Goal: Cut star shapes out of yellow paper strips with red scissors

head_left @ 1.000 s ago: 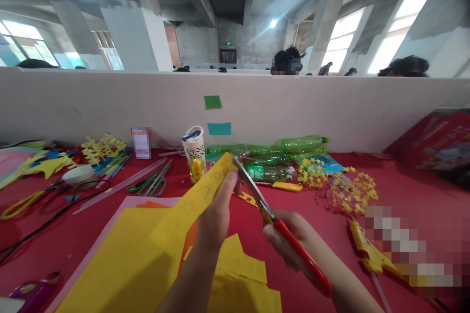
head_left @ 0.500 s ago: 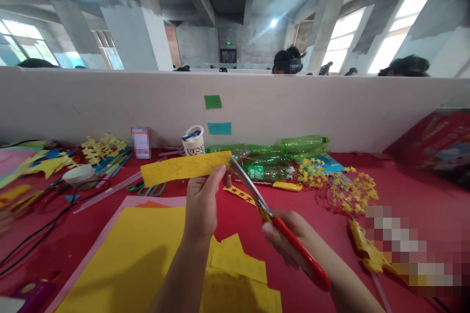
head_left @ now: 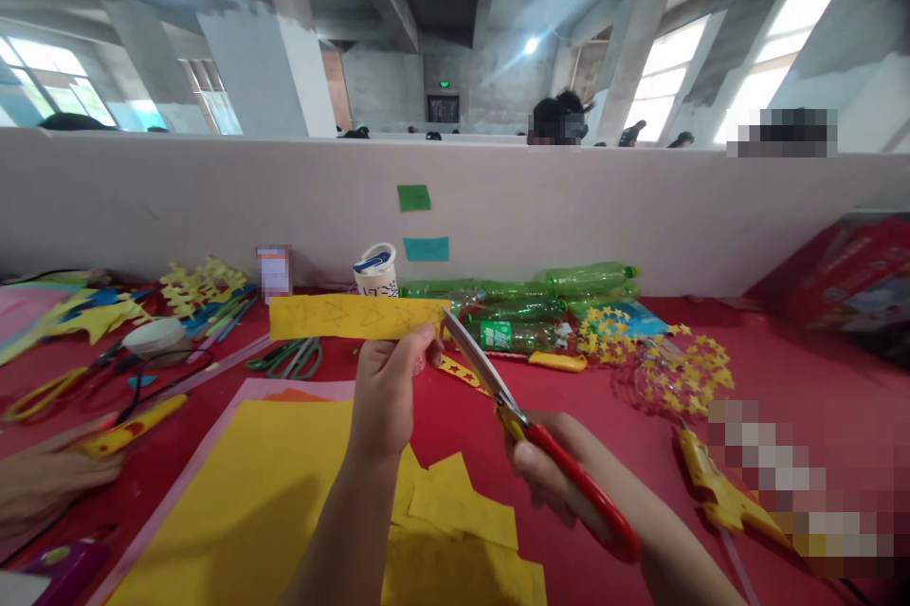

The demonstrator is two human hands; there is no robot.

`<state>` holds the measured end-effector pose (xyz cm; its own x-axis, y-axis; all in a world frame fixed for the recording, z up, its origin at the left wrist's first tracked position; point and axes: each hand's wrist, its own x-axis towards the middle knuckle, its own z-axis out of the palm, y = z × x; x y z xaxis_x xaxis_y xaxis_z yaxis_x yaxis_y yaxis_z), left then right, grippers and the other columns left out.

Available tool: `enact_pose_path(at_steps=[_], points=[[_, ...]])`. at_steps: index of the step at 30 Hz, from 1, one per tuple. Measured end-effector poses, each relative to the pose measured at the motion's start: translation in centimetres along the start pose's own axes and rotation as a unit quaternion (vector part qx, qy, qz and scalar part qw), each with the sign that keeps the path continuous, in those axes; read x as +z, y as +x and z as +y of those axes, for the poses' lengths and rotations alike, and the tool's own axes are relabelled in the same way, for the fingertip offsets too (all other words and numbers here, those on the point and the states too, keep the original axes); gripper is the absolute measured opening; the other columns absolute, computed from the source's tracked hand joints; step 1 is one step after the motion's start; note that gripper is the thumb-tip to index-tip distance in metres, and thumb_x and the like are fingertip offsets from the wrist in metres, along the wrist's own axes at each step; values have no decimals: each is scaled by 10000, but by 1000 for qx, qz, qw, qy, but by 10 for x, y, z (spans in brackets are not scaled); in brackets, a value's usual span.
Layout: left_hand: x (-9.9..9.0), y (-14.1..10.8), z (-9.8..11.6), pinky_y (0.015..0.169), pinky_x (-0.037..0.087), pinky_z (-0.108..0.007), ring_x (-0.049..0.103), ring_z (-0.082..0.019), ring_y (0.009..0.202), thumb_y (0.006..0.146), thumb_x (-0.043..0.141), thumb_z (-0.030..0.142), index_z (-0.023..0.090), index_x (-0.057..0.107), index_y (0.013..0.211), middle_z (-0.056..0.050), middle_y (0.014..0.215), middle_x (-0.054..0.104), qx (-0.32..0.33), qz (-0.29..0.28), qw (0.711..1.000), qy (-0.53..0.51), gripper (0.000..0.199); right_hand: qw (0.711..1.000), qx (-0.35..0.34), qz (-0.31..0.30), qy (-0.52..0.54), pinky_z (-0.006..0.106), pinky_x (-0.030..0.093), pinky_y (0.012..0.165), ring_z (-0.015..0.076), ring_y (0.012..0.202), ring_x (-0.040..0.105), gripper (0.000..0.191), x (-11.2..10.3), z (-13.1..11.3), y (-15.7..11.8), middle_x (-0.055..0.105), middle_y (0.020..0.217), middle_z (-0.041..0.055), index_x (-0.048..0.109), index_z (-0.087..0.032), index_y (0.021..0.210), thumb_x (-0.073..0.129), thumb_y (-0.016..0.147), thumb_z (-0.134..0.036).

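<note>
Pinched between thumb and fingertips, the yellow paper strip (head_left: pixel 355 317) was held level above the red table (head_left: pixel 768 369) by the left hand (head_left: pixel 384 388), which gripped it near its right end. Faint pencilled triangles ran along the strip. The right hand (head_left: pixel 551 473) was closed around the red handles of the scissors (head_left: pixel 530 426), whose blades were slightly parted, with the tips at the strip's right edge, just beside the left thumb.

The strip appeared thin and light, probably craft foam or card: stiff enough to stay flat over its unsupported length, yet likely to flex or crease under a hard pinch. A hold close to the cutting line, as shown, would best keep it from flapping against the blades.

Beneath the forearms lay a large yellow sheet (head_left: pixel 248 502) on a pink backing, with yellow offcuts (head_left: pixel 462 511) on it. Farther back stood a white cup (head_left: pixel 375 272), green plastic bottles (head_left: pixel 540 298) lying on their sides, and scattered yellow stars (head_left: pixel 675 364). Green scissors (head_left: pixel 291 358) lay near the strip's left end. At the lower left, another person's hand (head_left: pixel 39 483) rested beside a yellow tool (head_left: pixel 132 424); a glue gun (head_left: pixel 715 487) lay at the right.
</note>
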<state>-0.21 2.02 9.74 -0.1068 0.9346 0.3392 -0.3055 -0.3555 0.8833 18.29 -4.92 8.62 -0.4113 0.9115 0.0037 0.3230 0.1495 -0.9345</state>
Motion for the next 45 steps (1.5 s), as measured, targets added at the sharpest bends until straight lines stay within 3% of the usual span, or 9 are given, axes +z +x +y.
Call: enact_pose_path(at_steps=[5,12,26,37,45], points=[[-2,1,0,597,380,-261,466,-122,590,822,584,199,160,574,513,2,572,502,-3,-28,1000,-8,311,999,-29,-11,25,241,331,494,82,438,385,503,-2,4,1,387,486,-83,438,-196,715,408,875,-672],[-2,1,1,617,389,-274,473,-131,596,820,563,162,168,576,528,-3,585,521,20,-58,998,-11,293,998,-48,-23,40,217,284,441,67,447,374,494,-1,5,1,404,555,-64,448,-181,721,442,875,-650],[-2,1,1,561,372,-266,470,-128,561,798,557,168,166,554,502,-5,531,515,1,-39,999,-19,296,999,-19,-36,32,216,256,431,79,467,362,524,-4,0,0,393,574,-54,460,-183,716,431,855,-688],[1,0,0,574,375,-274,468,-126,559,798,564,174,166,559,518,-9,556,522,18,-53,998,4,280,999,-12,14,41,208,271,429,84,494,348,508,0,0,-3,344,615,-50,396,-204,695,433,856,-684],[1,0,2,565,371,-279,465,-132,554,798,560,200,172,534,496,-14,553,508,22,-52,998,26,304,999,-25,13,40,198,270,412,73,479,344,506,0,2,-4,345,601,-56,399,-201,691,436,861,-676]])
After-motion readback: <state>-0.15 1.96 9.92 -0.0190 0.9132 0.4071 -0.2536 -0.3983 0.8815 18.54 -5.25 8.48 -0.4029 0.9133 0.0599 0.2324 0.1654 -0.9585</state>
